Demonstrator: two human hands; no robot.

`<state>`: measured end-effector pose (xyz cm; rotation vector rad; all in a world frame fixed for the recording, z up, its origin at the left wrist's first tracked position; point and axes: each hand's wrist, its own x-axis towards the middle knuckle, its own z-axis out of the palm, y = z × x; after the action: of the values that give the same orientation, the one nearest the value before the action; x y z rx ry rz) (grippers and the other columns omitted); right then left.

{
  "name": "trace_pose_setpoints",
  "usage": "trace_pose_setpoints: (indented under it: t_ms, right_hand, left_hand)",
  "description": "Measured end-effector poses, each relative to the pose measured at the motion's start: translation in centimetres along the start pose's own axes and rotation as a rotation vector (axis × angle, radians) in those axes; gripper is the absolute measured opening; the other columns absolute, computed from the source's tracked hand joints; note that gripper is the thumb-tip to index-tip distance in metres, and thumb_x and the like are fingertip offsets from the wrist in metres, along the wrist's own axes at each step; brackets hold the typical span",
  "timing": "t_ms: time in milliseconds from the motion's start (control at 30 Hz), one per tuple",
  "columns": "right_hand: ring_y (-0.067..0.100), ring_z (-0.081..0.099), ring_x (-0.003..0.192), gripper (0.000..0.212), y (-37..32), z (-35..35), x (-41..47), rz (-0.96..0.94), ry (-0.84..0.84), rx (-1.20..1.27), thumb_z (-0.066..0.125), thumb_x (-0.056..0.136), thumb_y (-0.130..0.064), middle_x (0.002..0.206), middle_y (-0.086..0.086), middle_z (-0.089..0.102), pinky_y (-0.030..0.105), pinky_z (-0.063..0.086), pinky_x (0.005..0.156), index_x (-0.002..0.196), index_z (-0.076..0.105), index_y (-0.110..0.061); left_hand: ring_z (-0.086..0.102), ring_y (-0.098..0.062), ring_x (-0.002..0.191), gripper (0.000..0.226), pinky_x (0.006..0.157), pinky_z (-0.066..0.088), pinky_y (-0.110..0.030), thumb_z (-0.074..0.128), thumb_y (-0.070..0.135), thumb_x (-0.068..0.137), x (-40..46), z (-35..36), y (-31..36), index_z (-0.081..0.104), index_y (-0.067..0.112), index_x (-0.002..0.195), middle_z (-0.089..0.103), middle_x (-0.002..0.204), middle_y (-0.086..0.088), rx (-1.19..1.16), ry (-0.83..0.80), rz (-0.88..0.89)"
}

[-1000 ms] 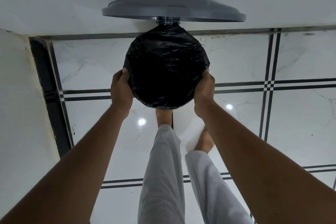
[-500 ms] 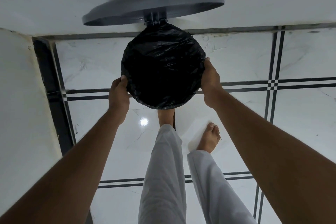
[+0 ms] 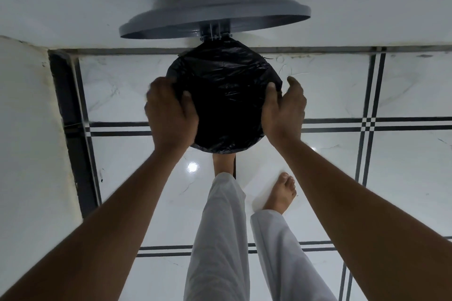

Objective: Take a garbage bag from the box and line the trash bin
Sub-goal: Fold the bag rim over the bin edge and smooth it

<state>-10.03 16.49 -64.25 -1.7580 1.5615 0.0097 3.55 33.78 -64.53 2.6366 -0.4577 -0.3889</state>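
Note:
A round trash bin stands on the floor below me, its mouth and rim covered by a black garbage bag [image 3: 227,95]. Its grey lid [image 3: 215,19] stands open, tipped back against the wall. My left hand [image 3: 168,110] grips the bag over the rim's left side, thumb on top of the plastic. At the rim's right side my right hand [image 3: 283,107] presses the bag with its thumb, fingers curled around the outside. The bin's body is hidden under the bag.
White marble floor tiles [image 3: 403,166] with black stripe lines surround the bin. A white wall [image 3: 27,129] with a dark base strip runs along the left. One bare foot [image 3: 281,193] stands on the floor; the other presses at the bin's base.
Both hands have moved from the lower sides of the rim up onto it, thumbs now over the bag's edge. The lid has tilted as the view shifted.

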Motion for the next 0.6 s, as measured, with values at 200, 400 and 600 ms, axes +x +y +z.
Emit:
trace_pose_setpoints:
  t_ms: [200, 400, 600]
  right_hand:
    - [0.033, 0.043, 0.158, 0.07, -2.0, 2.0, 1.3, -0.321, -0.163, -0.192, 0.042, 0.108, -0.052, 0.171, 0.01, 0.049, 0.055, 0.034, 0.13, 0.166, 0.044, -0.013]
    - [0.037, 0.044, 0.156, 0.074, -3.4, 2.1, 3.4, -0.308, -0.095, -0.283, 0.053, 0.103, -0.046, 0.167, 0.015, 0.052, 0.058, 0.034, 0.129, 0.165, 0.043, -0.007]
    - [0.037, 0.019, 0.171, 0.083, -3.1, 2.5, 2.6, -0.334, -0.179, -0.418, 0.054, 0.1, -0.046, 0.181, 0.01, 0.033, 0.063, 0.006, 0.137, 0.173, 0.031, -0.013]
  left_hand:
    - [0.038, -0.031, 0.158, 0.074, 0.131, 0.017, -0.062, 0.045, 0.056, 0.107, 3.2, 2.0, 1.3, 0.034, 0.014, 0.166, 0.042, 0.17, -0.009, 0.12, -0.236, 0.097]
    - [0.051, -0.038, 0.143, 0.075, 0.118, 0.037, -0.059, 0.053, 0.059, 0.099, 7.4, 1.6, 1.6, 0.05, 0.008, 0.153, 0.055, 0.152, -0.014, 0.076, -0.159, 0.016]
    - [0.041, -0.036, 0.153, 0.131, 0.124, 0.027, -0.071, 0.08, 0.079, 0.064, 7.3, 2.3, 1.9, 0.029, 0.009, 0.163, 0.04, 0.164, -0.012, 0.266, -0.253, 0.054]
